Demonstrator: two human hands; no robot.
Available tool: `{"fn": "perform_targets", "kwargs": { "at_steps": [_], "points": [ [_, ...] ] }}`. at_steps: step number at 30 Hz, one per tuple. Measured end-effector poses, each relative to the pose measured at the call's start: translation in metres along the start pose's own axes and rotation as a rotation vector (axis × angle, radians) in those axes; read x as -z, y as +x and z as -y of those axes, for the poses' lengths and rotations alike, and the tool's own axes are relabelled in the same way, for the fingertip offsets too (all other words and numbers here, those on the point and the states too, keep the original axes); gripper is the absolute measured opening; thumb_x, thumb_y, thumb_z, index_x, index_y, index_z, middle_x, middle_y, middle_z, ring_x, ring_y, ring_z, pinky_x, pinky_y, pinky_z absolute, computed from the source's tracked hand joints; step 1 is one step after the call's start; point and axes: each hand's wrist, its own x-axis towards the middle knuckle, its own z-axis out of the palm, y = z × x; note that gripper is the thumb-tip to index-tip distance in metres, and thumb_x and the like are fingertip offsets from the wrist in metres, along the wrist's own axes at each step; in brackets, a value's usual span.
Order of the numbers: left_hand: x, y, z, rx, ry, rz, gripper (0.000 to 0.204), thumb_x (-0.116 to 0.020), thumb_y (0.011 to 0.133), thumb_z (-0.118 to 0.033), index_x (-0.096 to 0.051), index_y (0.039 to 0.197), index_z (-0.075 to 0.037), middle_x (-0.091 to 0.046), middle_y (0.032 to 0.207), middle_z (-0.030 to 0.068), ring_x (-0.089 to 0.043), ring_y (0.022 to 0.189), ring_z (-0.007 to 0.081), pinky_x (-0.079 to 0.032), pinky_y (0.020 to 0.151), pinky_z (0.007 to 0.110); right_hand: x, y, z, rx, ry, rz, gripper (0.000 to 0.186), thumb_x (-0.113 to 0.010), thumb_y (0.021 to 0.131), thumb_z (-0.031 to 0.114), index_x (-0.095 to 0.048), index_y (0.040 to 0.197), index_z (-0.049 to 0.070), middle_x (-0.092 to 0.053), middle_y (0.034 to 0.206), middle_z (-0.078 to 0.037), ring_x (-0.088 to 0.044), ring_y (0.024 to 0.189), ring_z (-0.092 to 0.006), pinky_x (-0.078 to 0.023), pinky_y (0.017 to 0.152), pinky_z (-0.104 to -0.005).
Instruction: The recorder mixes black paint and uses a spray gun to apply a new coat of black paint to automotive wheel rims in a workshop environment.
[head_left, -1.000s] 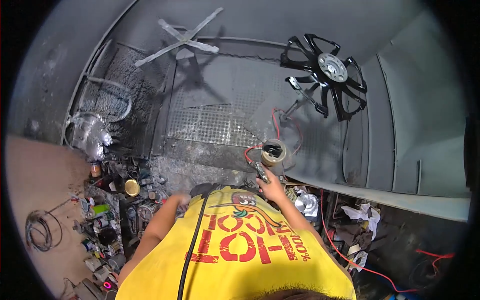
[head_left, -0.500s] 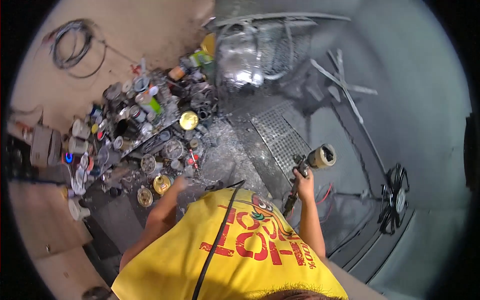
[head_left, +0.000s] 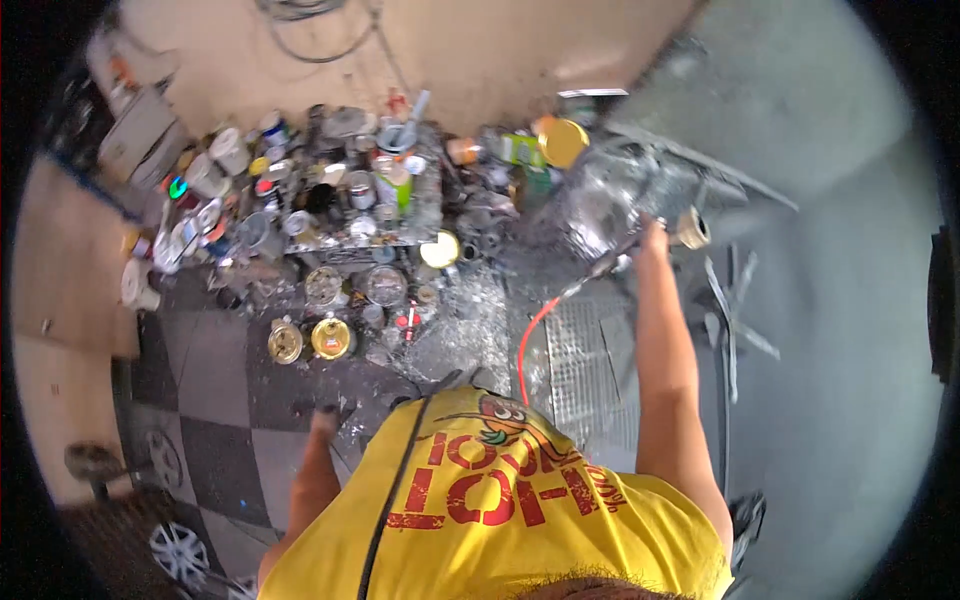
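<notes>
My right hand (head_left: 652, 235) reaches far forward, its fingers wrapped around a paint spray gun (head_left: 692, 229) whose pale cup points right. A red air hose (head_left: 532, 338) runs from the gun back toward my body. Just beyond the gun stands a panel wrapped in shiny, crumpled foil (head_left: 590, 225); whether they touch I cannot tell. Low beside my body, my left hand (head_left: 324, 418) hangs over the dark floor, small and smeared, its fingers not readable. Nearest to it are two round open cans, one gold (head_left: 331, 338) and one dull tan (head_left: 285, 342).
A crowded bench (head_left: 370, 241) at the far left holds tins, cups and bottles. More containers lie on the floor before it. A floor grate (head_left: 590, 360) lies ahead to the right, near a metal stand (head_left: 722, 310). Wheel rims (head_left: 178, 550) stand at the lower left.
My right arm has stretched forward with the spray gun, from beside my body to the foil-wrapped panel. The view has turned left. My left hand has moved back from the cans.
</notes>
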Motion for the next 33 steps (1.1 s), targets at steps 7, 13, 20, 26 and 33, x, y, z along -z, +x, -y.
{"fn": "perform_targets", "kwargs": {
  "at_steps": [7, 13, 20, 26, 33],
  "points": [
    [-0.126, -0.126, 0.028, 0.251, -0.110, 0.120, 0.041, -0.070, 0.089, -0.029, -0.070, 0.123, -0.007, -0.075, 0.112, 0.0110, -0.069, 0.093, 0.0198, -0.055, 0.082, 0.038, -0.067, 0.101, 0.085, -0.290, 0.195, 0.531, 0.077, -0.046, 0.090, 0.069, -0.044, 0.152, 0.024, -0.044, 0.157, -0.004, -0.033, 0.147, -0.0359, -0.015, 0.117, -0.0672],
    [-0.150, -0.213, -0.005, 0.478, -0.234, -0.128, 0.038, -0.070, 0.090, -0.030, -0.071, 0.120, -0.006, -0.076, 0.102, 0.0107, -0.069, 0.087, 0.0190, -0.054, 0.079, 0.038, -0.174, 0.051, 0.070, -0.233, 0.141, -0.025, 0.087, -0.032, 0.091, 0.077, -0.037, 0.156, 0.019, -0.042, 0.157, -0.010, -0.036, 0.144, -0.0394, -0.026, 0.109, -0.0741],
    [-0.157, -0.193, 0.037, 0.190, 0.250, 0.101, 0.031, -0.064, 0.082, -0.016, -0.072, 0.111, -0.008, -0.073, 0.109, 0.0134, -0.066, 0.090, 0.0265, -0.054, 0.082, 0.043, -0.180, 0.058, 0.039, -0.076, -0.048, -0.217, 0.078, -0.049, 0.095, 0.064, -0.044, 0.151, 0.010, -0.038, 0.159, -0.014, -0.044, 0.139, -0.0379, -0.042, 0.106, -0.0587],
    [-0.025, -0.075, -0.103, 0.062, 0.266, -0.002, 0.038, -0.058, 0.090, -0.036, -0.071, 0.106, -0.005, -0.070, 0.111, 0.0233, -0.068, 0.102, 0.0410, -0.054, 0.087, 0.050, -0.110, 0.073, -0.010, 0.137, -0.236, 0.037, 0.065, -0.065, 0.093, 0.043, -0.055, 0.132, -0.008, -0.060, 0.135, -0.022, -0.061, 0.121, -0.0341, -0.052, 0.096, -0.0401],
    [0.010, 0.009, -0.202, -0.297, 0.038, -0.119, 0.048, -0.062, 0.091, -0.046, -0.068, 0.120, -0.009, -0.070, 0.117, 0.0207, -0.067, 0.106, 0.0373, -0.053, 0.090, 0.046, -0.070, -0.146, -0.092, 0.821, -0.420, 0.055, 0.060, -0.063, 0.099, 0.017, -0.038, 0.147, -0.007, -0.048, 0.145, -0.026, -0.051, 0.129, -0.0325, -0.039, 0.111, -0.0420]
  ]
}}
